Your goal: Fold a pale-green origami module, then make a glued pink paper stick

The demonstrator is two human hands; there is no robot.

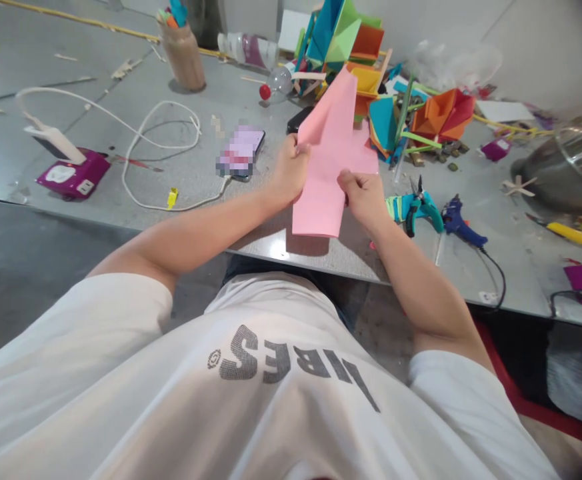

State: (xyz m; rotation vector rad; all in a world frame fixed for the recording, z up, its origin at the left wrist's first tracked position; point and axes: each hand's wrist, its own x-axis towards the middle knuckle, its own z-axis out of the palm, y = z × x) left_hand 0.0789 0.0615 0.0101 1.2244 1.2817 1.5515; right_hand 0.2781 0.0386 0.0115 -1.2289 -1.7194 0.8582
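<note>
A folded sheet of pink paper [327, 167] is held up between my two hands, over the front edge of the table. My left hand [292, 170] grips its left edge, thumb on the near face and the other fingers hidden behind. On the right side, my right hand [363, 193] pinches the paper near a fold, thumb and finger pressed together. The upper part of the paper rises to a slanted peak, and a flap sticks out to the right. Its lower end hangs just above the tabletop, casting a shadow.
Colourful folded paper pieces [341, 40] pile up behind. Pliers [418, 208] and a blue glue gun [463, 223] lie to the right, near a metal pot [565, 170]. Leftward are a phone [241, 152] on a white cable, a purple power socket [74, 175] and a jar [183, 57].
</note>
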